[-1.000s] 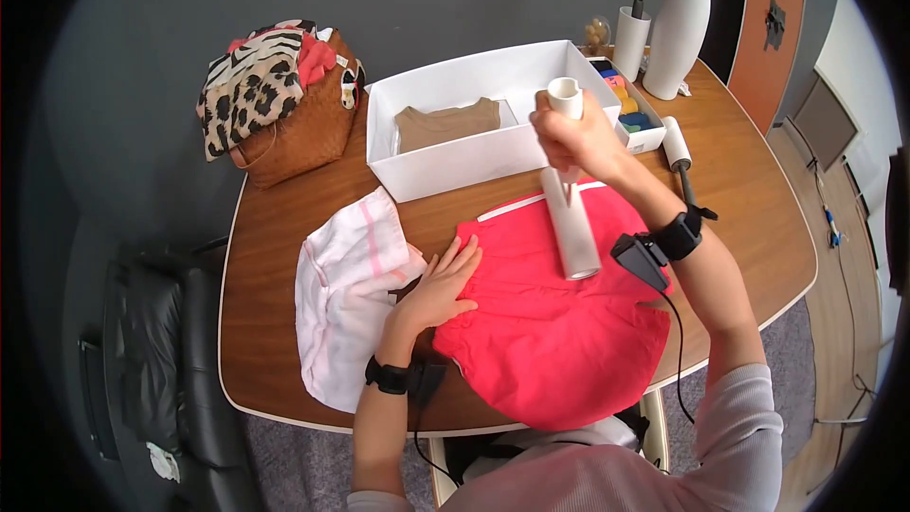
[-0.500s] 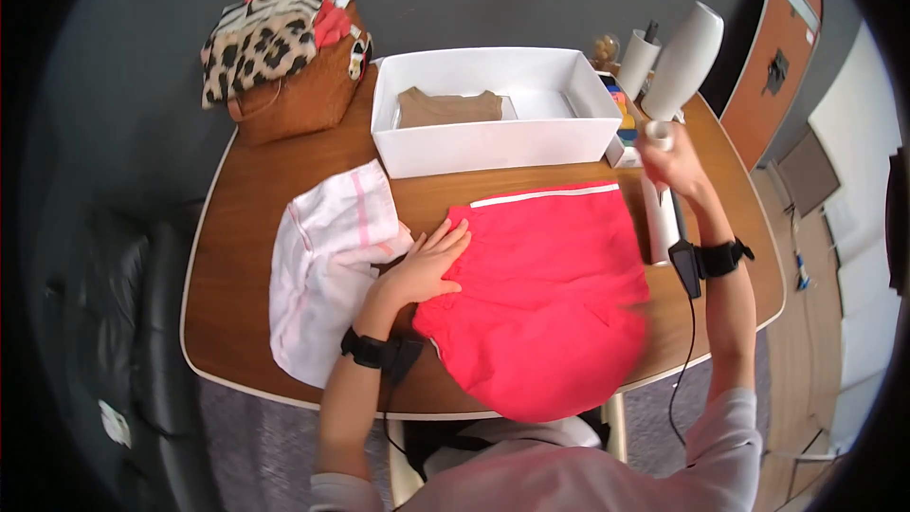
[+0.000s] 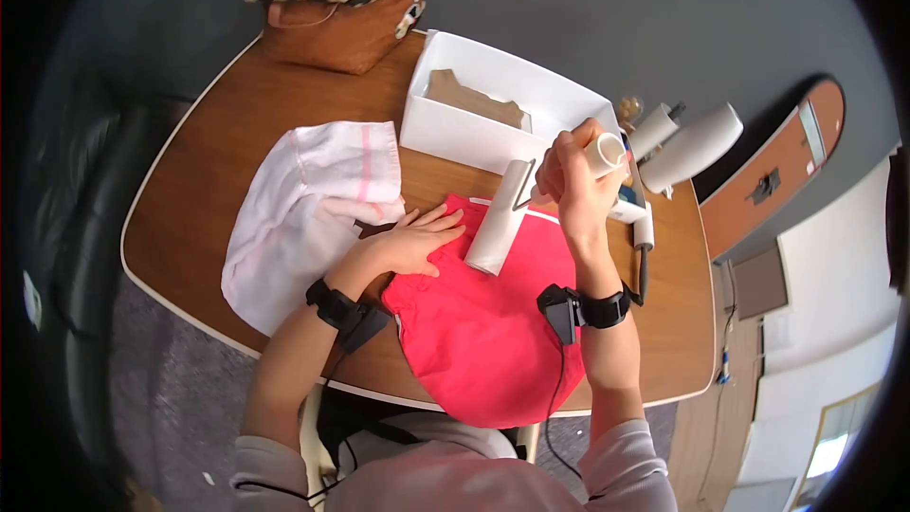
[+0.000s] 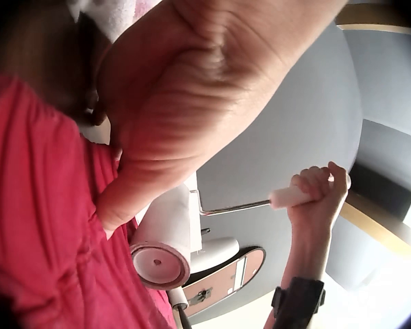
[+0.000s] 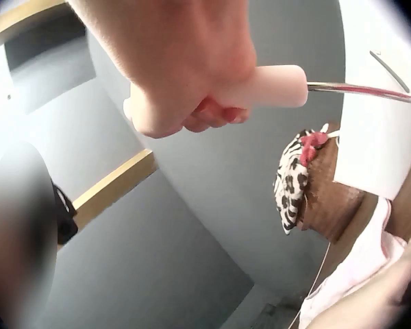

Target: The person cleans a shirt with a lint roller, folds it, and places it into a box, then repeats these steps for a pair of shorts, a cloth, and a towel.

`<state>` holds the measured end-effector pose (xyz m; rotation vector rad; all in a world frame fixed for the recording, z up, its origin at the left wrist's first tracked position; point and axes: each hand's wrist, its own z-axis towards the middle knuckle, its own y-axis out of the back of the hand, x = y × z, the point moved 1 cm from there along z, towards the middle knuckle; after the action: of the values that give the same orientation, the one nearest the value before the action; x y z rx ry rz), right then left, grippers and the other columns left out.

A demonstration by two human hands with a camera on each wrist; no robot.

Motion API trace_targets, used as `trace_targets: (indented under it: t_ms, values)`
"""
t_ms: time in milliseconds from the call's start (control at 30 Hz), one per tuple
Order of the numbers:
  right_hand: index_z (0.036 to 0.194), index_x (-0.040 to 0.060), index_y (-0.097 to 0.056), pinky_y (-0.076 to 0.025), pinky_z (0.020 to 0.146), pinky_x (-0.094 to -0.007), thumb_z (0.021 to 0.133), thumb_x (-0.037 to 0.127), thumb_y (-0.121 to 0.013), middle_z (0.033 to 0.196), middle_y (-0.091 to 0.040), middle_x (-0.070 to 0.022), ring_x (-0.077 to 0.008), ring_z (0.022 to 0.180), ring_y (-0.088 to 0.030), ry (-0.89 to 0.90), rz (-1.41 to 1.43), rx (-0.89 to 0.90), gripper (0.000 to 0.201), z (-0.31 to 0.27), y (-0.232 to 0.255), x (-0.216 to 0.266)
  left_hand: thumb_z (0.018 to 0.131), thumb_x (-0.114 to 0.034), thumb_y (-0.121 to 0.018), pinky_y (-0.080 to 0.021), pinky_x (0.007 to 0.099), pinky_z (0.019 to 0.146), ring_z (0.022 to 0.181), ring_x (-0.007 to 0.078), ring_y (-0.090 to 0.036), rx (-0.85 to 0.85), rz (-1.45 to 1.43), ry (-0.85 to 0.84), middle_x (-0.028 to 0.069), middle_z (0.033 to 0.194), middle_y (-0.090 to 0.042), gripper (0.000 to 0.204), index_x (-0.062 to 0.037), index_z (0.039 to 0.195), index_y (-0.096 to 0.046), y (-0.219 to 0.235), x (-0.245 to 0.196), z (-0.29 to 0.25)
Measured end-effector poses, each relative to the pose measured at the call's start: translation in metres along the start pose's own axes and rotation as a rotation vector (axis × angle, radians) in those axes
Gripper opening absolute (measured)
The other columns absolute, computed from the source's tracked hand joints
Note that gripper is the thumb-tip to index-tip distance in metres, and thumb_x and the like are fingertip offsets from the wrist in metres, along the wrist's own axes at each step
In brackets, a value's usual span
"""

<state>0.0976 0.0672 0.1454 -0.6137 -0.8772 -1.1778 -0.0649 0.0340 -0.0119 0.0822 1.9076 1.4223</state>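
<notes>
Red shorts (image 3: 483,351) with a white stripe lie spread over the table's front edge side. My left hand (image 3: 408,245) rests on their left edge, fingers straight and spread. My right hand (image 3: 580,190) grips the pale handle (image 5: 281,86) of a lint roller, its fingers curled round it. The roller's white sheet roll (image 3: 500,218) lies over the upper left of the shorts, close to my left fingertips. In the left wrist view, the roll's end (image 4: 157,265) shows beside my left thumb, with a bent metal rod (image 4: 236,208) leading to the handle.
A white towel (image 3: 303,209) with pink stripes lies left. Behind stands a white box (image 3: 464,137) with a brown garment (image 3: 472,100). A brown bag (image 3: 322,36) topped with patterned cloth is back left. A second roller (image 3: 644,232) and a white vase (image 3: 692,150) stand right.
The lint roller went from mid-shorts to their right edge, then back left near my left hand. My left hand stays on the shorts' left edge. The head view has turned.
</notes>
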Motion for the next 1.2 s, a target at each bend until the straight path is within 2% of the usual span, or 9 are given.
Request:
trace_targets:
  t_ms: [100,133,200,400,600,733,900,1100,1200]
  values:
    - [0.067,0.0057,-0.044,-0.031,0.034,-0.0219,0.083,0.013,-0.045,0.046,-0.041,-0.0002,-0.0077,0.037,-0.041,-0.060,0.019,-0.032,0.018,0.019,0.018,-0.021,0.068,-0.019,-0.068,-0.014,0.0481,0.105,0.134,0.0249,-0.005,0.010,0.025,0.001,0.0083,0.144,-0.013,0.081,-0.0072,0.135,-0.025,0.001,0.000,-0.002]
    - [0.068,0.0096,-0.036,-0.022,0.034,-0.0221,0.083,0.009,-0.044,0.048,-0.028,0.0038,-0.0049,0.037,-0.025,-0.081,0.012,-0.123,0.017,0.022,0.022,-0.027,0.068,-0.019,-0.068,-0.014,0.0481,0.105,0.134,0.0248,-0.005,0.011,0.036,-0.005,0.0081,0.144,-0.013,0.080,-0.0077,0.135,-0.025,0.001,0.000,-0.002]
    - [0.069,0.0104,-0.035,-0.020,0.034,-0.0219,0.084,0.010,-0.042,0.047,-0.025,0.0044,-0.0047,0.037,-0.022,-0.118,0.059,-0.125,0.016,0.024,0.046,-0.032,0.068,-0.020,-0.068,-0.014,0.0485,0.105,0.134,0.0243,-0.004,0.019,0.043,0.008,0.0072,0.145,-0.010,0.079,-0.0077,0.135,-0.026,0.001,-0.001,0.000]
    - [0.065,0.0096,-0.034,-0.021,0.033,-0.0224,0.082,0.008,-0.043,0.046,-0.027,0.0028,-0.0054,0.035,-0.023,-0.155,0.045,-0.126,0.020,0.010,0.071,-0.019,0.069,-0.019,-0.067,-0.014,0.0485,0.105,0.134,0.0235,-0.003,0.038,0.054,0.011,0.0068,0.145,-0.006,0.079,-0.0076,0.135,-0.025,0.001,-0.001,0.000]
    - [0.064,0.0104,-0.036,-0.023,0.032,-0.0225,0.083,0.012,-0.045,0.043,-0.028,0.0034,-0.0059,0.033,-0.026,-0.194,-0.204,-0.132,0.022,-0.003,0.098,-0.017,0.069,-0.021,-0.067,-0.013,0.0480,0.105,0.134,0.0234,-0.002,0.056,0.053,0.017,0.0066,0.145,-0.005,0.080,-0.0079,0.135,-0.024,0.000,0.000,0.001]
    - [0.065,0.0046,-0.043,-0.029,0.032,-0.0231,0.080,0.010,-0.053,0.046,-0.042,-0.0016,-0.0082,0.035,-0.039,-0.288,-0.436,-0.054,0.019,-0.021,0.123,-0.023,0.069,-0.023,-0.067,-0.014,0.0478,0.105,0.134,0.0234,-0.002,0.055,0.057,0.010,0.0066,0.145,-0.006,0.080,-0.0081,0.135,-0.024,-0.001,0.002,0.002]
    - [0.067,0.0049,-0.045,-0.030,0.032,-0.0216,0.080,0.012,-0.054,0.048,-0.043,-0.0005,-0.0071,0.036,-0.040,-0.354,-0.494,-0.089,0.017,-0.030,0.175,-0.018,0.068,-0.025,-0.067,-0.014,0.0476,0.105,0.134,0.0234,-0.003,0.034,0.061,0.007,0.0065,0.145,-0.007,0.081,-0.0085,0.135,-0.025,-0.003,0.003,0.003]
    - [0.067,0.0100,-0.038,-0.029,0.032,-0.0209,0.085,0.010,-0.046,0.046,-0.035,0.0013,-0.0050,0.034,-0.032,0.037,-0.187,-0.057,0.020,-0.017,0.114,0.073,0.069,-0.026,-0.067,-0.014,0.0483,0.105,0.134,0.0236,-0.004,-0.003,0.093,0.023,0.0066,0.145,-0.011,0.079,-0.0079,0.134,-0.028,-0.004,0.003,0.003]
    - [0.068,0.0094,-0.038,-0.029,0.032,-0.0208,0.085,0.009,-0.047,0.047,-0.037,0.0010,-0.0049,0.036,-0.033,0.109,-0.169,-0.198,0.020,-0.023,0.053,0.070,0.069,-0.027,-0.067,-0.014,0.0491,0.104,0.134,0.0241,-0.005,-0.043,0.070,-0.003,0.0068,0.144,-0.012,0.077,-0.0076,0.133,-0.029,-0.006,0.007,0.003]
